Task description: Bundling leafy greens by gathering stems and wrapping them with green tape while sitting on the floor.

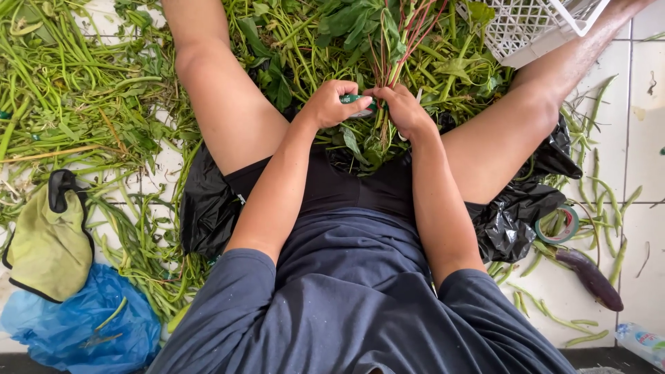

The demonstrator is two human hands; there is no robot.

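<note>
View from my head down onto my lap, where I sit on a tiled floor (644,228) with my legs spread. My left hand (334,102) and my right hand (404,111) meet, knuckles nearly touching, at the base of a bunch of leafy stems (388,48), some green and some reddish. My left hand is curled around a small green roll of tape (357,101), which sits between the two hands and against the stems; my right hand is pinched closed on the lower ends of the bunch. The bunch rises away from my hands, its leaves spreading over a loose heap of greens (305,41) that fills the space between my knees.

Beyond the bunch, to its right, stands a white plastic crate (533,28) with a lattice wall. Below the bunch a black plastic bag (208,208) lies under my thighs. Well to the left of the bunch, trimmed stalks (62,90) cover the floor, and nearer to me lie a yellow-green cloth (45,246) and a blue plastic bag (76,325). Well to the right of the bunch, beside my right thigh, lie a second roll of tape (557,225), a dark purple eggplant (592,279) and scattered green bean pods (603,187).
</note>
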